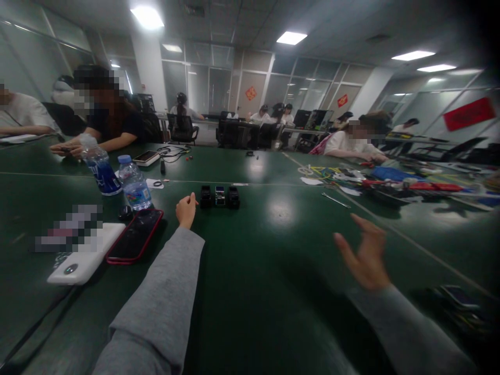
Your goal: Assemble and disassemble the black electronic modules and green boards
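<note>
Small devices (220,196), three of them, stand in a row near the middle of the frame, probably lined up so that they remain together and within easy reach. The left hand (186,212) is just beside them, its fingers curled; whether it pinches something, one cannot tell. The right hand (369,258), at centre right, is raised above the green table (253,312), fingers spread, with nothing visible in it.

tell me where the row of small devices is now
In the head view, the row of devices sits on the green table, a little left of centre, just right of the left hand; the blue-capped bottle stands farther left.
</note>
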`<state>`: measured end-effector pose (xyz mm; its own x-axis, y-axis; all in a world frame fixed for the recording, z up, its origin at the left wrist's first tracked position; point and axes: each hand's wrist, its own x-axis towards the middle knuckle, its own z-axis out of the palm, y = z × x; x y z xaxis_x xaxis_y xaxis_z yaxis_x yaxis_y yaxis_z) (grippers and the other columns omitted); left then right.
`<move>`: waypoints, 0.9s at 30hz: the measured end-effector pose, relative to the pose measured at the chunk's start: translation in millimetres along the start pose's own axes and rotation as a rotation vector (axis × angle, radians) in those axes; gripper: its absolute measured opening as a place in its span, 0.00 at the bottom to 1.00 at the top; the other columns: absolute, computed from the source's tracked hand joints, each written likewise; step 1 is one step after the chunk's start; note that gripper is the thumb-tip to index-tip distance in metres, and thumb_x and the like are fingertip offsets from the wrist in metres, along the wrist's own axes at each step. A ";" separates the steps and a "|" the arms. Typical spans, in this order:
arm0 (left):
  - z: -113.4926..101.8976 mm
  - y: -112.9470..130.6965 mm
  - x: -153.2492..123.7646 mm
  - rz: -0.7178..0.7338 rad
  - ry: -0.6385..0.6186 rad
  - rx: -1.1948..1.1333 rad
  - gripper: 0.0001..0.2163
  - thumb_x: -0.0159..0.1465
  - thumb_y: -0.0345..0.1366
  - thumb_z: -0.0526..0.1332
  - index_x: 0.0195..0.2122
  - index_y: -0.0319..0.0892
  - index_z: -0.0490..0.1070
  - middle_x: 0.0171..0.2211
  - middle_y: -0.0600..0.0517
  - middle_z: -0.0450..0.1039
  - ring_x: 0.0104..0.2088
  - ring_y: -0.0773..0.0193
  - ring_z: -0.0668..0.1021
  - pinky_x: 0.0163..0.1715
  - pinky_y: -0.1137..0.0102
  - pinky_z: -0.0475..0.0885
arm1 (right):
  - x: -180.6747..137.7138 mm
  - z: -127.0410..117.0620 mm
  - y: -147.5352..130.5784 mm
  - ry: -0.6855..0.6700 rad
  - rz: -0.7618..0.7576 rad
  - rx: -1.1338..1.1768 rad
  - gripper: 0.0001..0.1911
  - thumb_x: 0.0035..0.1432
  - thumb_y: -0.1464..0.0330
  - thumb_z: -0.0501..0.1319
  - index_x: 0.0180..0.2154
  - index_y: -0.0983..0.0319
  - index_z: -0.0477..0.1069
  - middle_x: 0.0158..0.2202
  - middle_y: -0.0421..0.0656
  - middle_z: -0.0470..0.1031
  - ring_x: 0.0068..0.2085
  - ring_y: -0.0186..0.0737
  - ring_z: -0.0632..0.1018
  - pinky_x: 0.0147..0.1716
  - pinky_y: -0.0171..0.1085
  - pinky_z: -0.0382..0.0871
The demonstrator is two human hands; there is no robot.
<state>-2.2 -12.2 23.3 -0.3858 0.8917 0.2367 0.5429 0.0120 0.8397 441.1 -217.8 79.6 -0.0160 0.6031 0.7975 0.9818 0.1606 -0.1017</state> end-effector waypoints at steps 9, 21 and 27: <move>4.2 -4.2 7.2 -0.003 -0.004 -0.007 0.24 0.67 0.52 0.45 0.26 0.44 0.72 0.23 0.49 0.73 0.28 0.58 0.76 0.29 0.67 0.65 | 58.5 196.9 -148.7 -0.380 -0.145 0.244 0.27 0.70 0.60 0.46 0.67 0.54 0.45 0.68 0.44 0.41 0.67 0.51 0.47 0.61 0.55 0.52; 9.1 -10.1 14.1 -0.041 -0.029 -0.037 0.25 0.66 0.54 0.44 0.27 0.43 0.70 0.24 0.49 0.73 0.26 0.59 0.75 0.29 0.67 0.65 | 72.5 224.3 -134.6 -0.356 0.155 0.485 0.20 0.59 0.66 0.59 0.52 0.63 0.61 0.50 0.52 0.66 0.47 0.50 0.73 0.47 0.47 0.71; 7.5 -10.0 12.6 -0.027 -0.015 -0.050 0.24 0.66 0.53 0.44 0.27 0.43 0.71 0.24 0.49 0.73 0.27 0.59 0.76 0.29 0.67 0.66 | 37.5 158.7 -68.7 -0.597 -0.013 0.633 0.24 0.57 0.60 0.60 0.53 0.60 0.63 0.49 0.48 0.70 0.47 0.50 0.74 0.49 0.49 0.69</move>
<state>-6.9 2.3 14.2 -0.3882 0.8982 0.2064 0.4942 0.0138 0.8693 343.0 -82.2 22.1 -0.2974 0.8784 0.3740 0.6934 0.4680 -0.5479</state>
